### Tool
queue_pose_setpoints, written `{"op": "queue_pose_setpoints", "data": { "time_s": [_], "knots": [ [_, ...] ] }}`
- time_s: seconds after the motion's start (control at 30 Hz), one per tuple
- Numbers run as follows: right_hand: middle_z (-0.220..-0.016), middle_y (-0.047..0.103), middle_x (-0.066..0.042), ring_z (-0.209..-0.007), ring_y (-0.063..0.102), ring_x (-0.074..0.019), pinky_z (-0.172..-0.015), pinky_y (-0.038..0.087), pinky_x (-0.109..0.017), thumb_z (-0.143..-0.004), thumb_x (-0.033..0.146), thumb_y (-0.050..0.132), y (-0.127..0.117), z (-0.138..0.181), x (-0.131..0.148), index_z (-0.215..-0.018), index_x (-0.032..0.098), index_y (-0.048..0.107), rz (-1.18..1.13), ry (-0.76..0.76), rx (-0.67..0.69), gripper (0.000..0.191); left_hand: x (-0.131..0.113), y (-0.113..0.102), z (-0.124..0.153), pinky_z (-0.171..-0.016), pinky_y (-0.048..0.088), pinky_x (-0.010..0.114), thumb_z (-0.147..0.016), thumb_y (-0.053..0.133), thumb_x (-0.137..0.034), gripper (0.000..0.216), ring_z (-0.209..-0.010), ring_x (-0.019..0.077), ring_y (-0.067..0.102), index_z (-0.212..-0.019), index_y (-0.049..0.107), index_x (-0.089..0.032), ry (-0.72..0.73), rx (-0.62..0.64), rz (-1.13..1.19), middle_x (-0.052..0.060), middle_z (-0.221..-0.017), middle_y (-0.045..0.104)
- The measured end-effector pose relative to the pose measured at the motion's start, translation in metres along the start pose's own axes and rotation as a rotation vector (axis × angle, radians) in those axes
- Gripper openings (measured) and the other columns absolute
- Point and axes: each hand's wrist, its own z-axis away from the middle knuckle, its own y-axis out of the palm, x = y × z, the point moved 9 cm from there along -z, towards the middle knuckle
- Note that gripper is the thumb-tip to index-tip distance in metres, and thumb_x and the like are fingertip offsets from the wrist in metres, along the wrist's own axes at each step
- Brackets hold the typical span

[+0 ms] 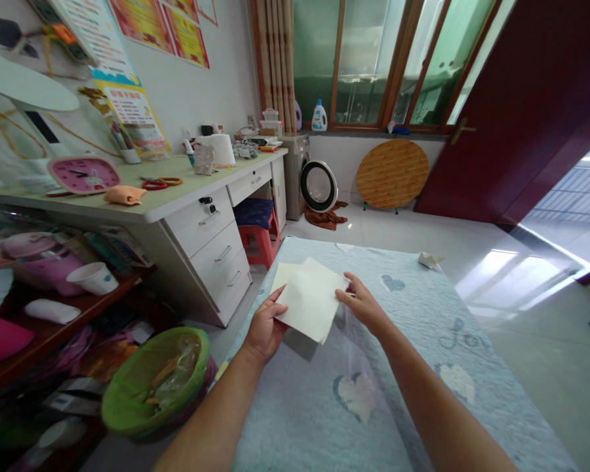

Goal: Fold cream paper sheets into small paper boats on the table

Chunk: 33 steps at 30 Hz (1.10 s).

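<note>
blue heart-patterned cloth (295, 413) lies below; left hand (266, 324) and right hand (362, 301), both nearly closed, pinch opposite edges of pale paper (309, 300)

Cloth-covered surface (413, 321): pale blue, heart prints, lettering right | far right corner: small folded paper (429, 260)

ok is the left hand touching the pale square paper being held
Touching. The head view shows the left hand gripping the pale square paper near its left corner, thumb pressed over the upper face.
</note>
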Motion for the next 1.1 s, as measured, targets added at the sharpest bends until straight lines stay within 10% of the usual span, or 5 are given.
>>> {"op": "queue_pose_setpoints", "data": {
  "time_s": [0.17, 0.3, 0.43, 0.8, 1.1],
  "knots": [
    [-0.074, 0.061, 0.004, -0.059, 0.058, -0.0123, -0.054, 0.049, -0.026, -0.065, 0.040, 0.076, -0.006, 0.010, -0.004, -0.117, 0.021, 0.053, -0.226, 0.113, 0.027, 0.060, 0.010, 0.006, 0.004, -0.075, 0.056, 0.029, -0.071, 0.064, -0.018, 0.056, -0.095, 0.0223, 0.068, -0.127, 0.058, -0.014, -0.093, 0.040, 0.077, 0.011, -0.116, 0.070],
    [-0.085, 0.063, 0.003, -0.066, 0.063, -0.0122, -0.060, 0.055, -0.026, -0.061, 0.038, 0.079, -0.013, 0.026, -0.009, -0.101, 0.025, 0.047, -0.375, 0.158, -0.058, 0.052, 0.007, 0.032, 0.016, -0.087, 0.054, 0.038, -0.079, 0.069, -0.046, 0.060, -0.112, 0.0283, 0.062, -0.131, 0.055, -0.019, -0.076, 0.297, 0.194, 0.013, -0.130, 0.062],
    [-0.087, 0.063, 0.004, -0.070, 0.065, -0.0131, -0.064, 0.057, -0.027, -0.058, 0.033, 0.084, 0.003, 0.054, -0.012, -0.094, 0.026, 0.041, -0.450, 0.197, -0.071, 0.056, 0.016, 0.053, 0.029, -0.098, 0.049, 0.041, -0.074, 0.079, -0.027, 0.069, -0.122, 0.0298, 0.056, -0.136, 0.051, -0.022, -0.087, 0.482, 0.121, 0.012, -0.132, 0.061],
    [-0.048, 0.046, 0.011, -0.037, 0.046, -0.0117, -0.040, 0.038, -0.023, -0.080, 0.038, 0.057, 0.054, 0.118, 0.007, -0.098, 0.023, 0.051, 0.221, 0.255, 0.519, 0.024, 0.040, 0.035, 0.018, -0.085, 0.055, 0.037, -0.074, 0.066, -0.010, 0.054, -0.098, 0.0250, 0.069, -0.127, 0.056, -0.019, -0.158, 0.201, 0.007, 0.009, -0.108, 0.072],
    [-0.138, 0.045, -0.017, -0.126, 0.042, -0.0366, -0.105, 0.034, -0.051, -0.047, 0.044, 0.089, 0.047, 0.095, 0.009, -0.138, 0.019, 0.042, 0.794, -0.203, 0.209, 0.105, 0.051, 0.044, 0.027, -0.077, 0.056, 0.033, -0.077, 0.074, -0.021, 0.048, -0.092, 0.0252, 0.069, -0.123, 0.060, -0.015, -0.268, 0.304, -0.020, 0.013, -0.109, 0.071]
  ]
}}
